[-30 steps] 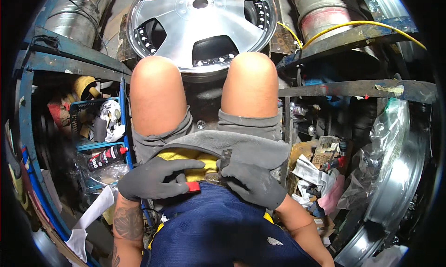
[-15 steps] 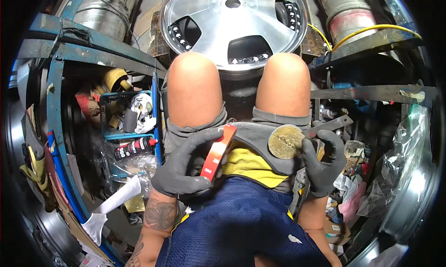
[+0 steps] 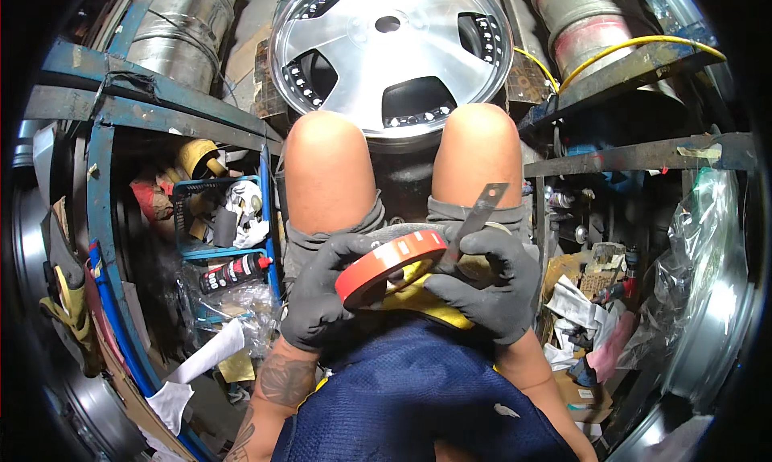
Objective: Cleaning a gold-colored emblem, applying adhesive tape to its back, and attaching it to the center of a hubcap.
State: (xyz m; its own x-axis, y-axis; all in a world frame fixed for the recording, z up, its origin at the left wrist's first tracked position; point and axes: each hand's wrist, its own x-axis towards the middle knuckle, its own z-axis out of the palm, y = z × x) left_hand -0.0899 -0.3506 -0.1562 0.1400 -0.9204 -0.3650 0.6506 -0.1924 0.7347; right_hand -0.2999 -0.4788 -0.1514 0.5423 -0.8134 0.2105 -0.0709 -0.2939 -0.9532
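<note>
My gloved left hand (image 3: 312, 299) is closed around a roll of red tape (image 3: 392, 262), which is tilted with its open centre partly showing. Close beside it on the right, my gloved right hand (image 3: 508, 293) grips a flat dark metal strip (image 3: 482, 209) with a hole near its upper end. A round brass-coloured disc (image 3: 478, 271) sits in the same hand, mostly covered by the fingers. The strip's lower end is hidden near the tape. A polished silver wheel rim (image 3: 342, 80) with black windows lies beyond my knees.
On the left, a blue metal rack (image 3: 100, 188) holds a blue basket (image 3: 189, 253) with rags, and a black bottle (image 3: 236, 274) with a red cap. A yellow hose (image 3: 611, 52) runs along the right frame. Clear plastic wrap (image 3: 683, 253) hangs at far right.
My right hand has moved left, close to the tape roll. The metal strip now points more upward and the disc is mostly covered. The tape roll has turned flatter.
</note>
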